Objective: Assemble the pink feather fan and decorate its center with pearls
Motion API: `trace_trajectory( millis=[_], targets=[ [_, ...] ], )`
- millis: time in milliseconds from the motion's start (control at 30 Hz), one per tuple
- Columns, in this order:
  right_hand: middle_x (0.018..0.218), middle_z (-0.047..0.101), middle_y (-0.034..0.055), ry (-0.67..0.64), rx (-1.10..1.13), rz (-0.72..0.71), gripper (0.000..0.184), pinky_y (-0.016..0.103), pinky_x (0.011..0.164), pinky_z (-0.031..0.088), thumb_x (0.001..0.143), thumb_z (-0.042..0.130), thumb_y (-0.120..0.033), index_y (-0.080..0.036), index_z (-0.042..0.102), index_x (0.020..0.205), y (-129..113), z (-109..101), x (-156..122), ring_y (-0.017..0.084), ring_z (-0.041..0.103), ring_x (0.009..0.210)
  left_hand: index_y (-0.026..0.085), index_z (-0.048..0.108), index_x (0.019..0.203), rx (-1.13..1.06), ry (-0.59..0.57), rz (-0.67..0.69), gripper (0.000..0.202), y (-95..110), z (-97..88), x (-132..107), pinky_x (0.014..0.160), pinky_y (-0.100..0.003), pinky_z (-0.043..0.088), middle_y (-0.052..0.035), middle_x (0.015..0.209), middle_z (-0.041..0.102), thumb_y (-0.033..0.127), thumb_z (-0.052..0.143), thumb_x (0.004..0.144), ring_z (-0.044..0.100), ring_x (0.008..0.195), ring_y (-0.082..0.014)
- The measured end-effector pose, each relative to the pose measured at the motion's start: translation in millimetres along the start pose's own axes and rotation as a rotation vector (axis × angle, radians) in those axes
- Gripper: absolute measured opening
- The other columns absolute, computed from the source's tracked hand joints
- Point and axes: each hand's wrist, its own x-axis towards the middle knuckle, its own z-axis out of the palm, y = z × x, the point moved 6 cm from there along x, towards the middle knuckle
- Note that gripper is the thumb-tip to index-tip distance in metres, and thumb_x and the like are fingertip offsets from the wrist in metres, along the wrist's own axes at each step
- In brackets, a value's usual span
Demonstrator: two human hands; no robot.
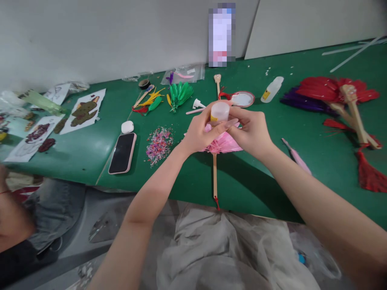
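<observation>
Just above a pink feather fan [225,145], a small translucent white bottle [220,108] with a yellow label is tipped so its base faces me. My left hand [202,129] is closed around its left side. From the right, my right hand [249,127] grips the same bottle with bent fingers; part of those fingers is hidden. The fan's wooden handle [215,175] points toward me and ends in a red cord. Behind my left hand lies a white nozzle cap [198,104]. Colourful loose bits [159,146] form a pile to the left.
A phone [122,154] and white earbud case [127,127] lie left. Green feathers [180,96] and another bottle [272,89] are farther back. Red and purple feather fans [335,90] occupy the right. A screen [222,36] stands against the wall. Someone's arm [15,209] shows at left.
</observation>
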Motion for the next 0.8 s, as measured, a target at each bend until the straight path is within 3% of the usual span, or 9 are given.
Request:
trace_trajectory(
  millis=[500,800],
  targets=[
    [0.08,0.071,0.0022,0.018,-0.009,-0.02,0.023,0.031,0.066,0.052,0.083,0.059,-0.036,-0.02,0.072,0.093,-1.9,-0.4,-0.7,0.021,0.065,0.076,0.022,0.049,0.114,0.021,0.011,-0.012,0.045,0.4,-1.7,-0.7,0.078,-0.033,0.05,-0.0052,0.107,0.064,0.05,0.06,0.08,0.063,0.095,-0.022],
    [0.086,0.072,0.0029,0.026,-0.007,-0.019,0.022,0.032,0.071,0.052,0.084,0.059,-0.035,-0.02,0.072,0.093,-6.7,2.5,-2.2,0.022,0.066,0.08,0.023,0.05,0.115,0.05,0.01,-0.012,0.042,5.1,-6.7,-4.5,0.079,-0.033,0.05,-0.0043,0.108,0.063,0.047,0.059,0.082,0.062,0.092,-0.0203]
  ],
)
